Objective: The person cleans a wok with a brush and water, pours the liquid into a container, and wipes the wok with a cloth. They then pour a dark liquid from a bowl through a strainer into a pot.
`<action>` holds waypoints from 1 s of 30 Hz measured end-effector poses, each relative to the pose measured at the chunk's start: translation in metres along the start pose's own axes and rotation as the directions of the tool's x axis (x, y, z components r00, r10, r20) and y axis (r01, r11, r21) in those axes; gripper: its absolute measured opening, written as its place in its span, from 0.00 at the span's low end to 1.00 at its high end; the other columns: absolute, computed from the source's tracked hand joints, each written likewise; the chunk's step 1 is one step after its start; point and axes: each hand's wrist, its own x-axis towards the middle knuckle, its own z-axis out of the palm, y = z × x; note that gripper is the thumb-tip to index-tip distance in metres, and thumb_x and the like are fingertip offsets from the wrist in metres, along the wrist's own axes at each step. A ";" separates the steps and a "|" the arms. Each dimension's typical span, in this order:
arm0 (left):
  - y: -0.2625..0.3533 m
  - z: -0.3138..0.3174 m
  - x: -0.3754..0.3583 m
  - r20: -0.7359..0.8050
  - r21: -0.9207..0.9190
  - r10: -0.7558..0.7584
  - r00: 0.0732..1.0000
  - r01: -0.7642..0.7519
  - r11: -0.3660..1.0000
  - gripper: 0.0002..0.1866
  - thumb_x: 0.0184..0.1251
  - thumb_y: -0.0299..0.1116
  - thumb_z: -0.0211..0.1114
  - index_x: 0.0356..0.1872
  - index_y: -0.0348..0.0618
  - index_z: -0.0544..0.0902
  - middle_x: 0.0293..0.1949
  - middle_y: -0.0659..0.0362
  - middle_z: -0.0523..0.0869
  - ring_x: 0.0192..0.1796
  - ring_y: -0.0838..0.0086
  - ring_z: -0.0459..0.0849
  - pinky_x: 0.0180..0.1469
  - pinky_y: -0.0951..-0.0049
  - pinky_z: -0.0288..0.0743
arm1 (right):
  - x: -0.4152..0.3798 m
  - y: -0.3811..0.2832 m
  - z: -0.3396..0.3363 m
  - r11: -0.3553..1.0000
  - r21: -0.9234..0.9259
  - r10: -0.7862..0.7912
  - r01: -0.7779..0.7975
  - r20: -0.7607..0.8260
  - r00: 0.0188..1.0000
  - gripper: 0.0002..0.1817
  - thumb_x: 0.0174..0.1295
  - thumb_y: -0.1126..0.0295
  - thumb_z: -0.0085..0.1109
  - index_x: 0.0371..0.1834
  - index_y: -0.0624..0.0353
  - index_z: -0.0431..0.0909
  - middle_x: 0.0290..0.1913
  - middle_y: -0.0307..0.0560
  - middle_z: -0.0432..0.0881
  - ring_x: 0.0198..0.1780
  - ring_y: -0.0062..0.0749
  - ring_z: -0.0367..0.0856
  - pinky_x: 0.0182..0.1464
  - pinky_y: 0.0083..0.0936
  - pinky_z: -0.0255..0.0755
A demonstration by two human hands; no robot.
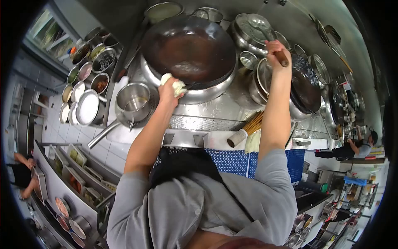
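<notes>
A large dark wok (pixel 188 52) sits on a round steel burner ring (pixel 199 96), its inside brownish with a wet shine. My left hand (pixel 169 89) is closed around a pale folded cloth (pixel 178 86) at the wok's near-left rim, where a handle would be hidden. In my right hand (pixel 277 50), raised at the right, is a ladle (pixel 260 23) gripped by its wooden handle. The ladle's bowl overlaps a steel pot (pixel 242 35) at the back. Left of my left hand stands a small steel saucepan (pixel 133 99) with a little liquid inside.
A second wok (pixel 304 89) stands right of my right arm. A bamboo brush (pixel 244 130) and a pale cloth (pixel 253 143) lie at the front edge. Ingredient pots (pixel 99 83) crowd the left; food bins (pixel 74 178) stand lower left. Other people (pixel 358 145) work at both sides.
</notes>
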 end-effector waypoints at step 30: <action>-0.060 -0.097 -0.117 0.699 0.588 -0.090 0.710 -0.642 -0.492 0.46 0.40 0.40 0.79 0.68 0.46 0.71 0.50 0.46 0.82 0.54 0.48 0.81 0.52 0.49 0.75 | 0.030 -0.015 -0.063 -0.508 -0.822 -0.656 -0.258 0.175 0.735 0.03 0.60 0.79 0.56 0.30 0.68 0.76 0.20 0.45 0.78 0.17 0.31 0.79 0.18 0.31 0.72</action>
